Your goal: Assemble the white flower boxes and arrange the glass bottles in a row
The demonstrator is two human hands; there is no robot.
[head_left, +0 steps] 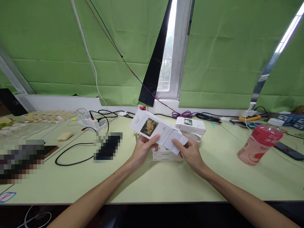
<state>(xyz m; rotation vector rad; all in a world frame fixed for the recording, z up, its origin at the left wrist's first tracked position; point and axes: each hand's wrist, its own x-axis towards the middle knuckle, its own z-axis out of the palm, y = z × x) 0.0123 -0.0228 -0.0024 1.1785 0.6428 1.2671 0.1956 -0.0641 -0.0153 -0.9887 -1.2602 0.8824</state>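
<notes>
White carton (150, 126) tilted, held btwn both hands (142, 149).

Both forearms (102, 188) angle inward, left grip (142, 148) and right grip (193, 155) pinching, thumbs uppermost.

Across a long, pale yellow-green tabletop (147, 186): stacked white cardboard boxes (167, 156), a pink-labelled plastic bottle (258, 144), a white plastic power strip (101, 127), a looped thin black cable (65, 165), a flat black phone (289, 151).

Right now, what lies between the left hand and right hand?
In the head view, a white flower-print carton spans left hand to right hand, partly hiding stacked boxes.
</notes>
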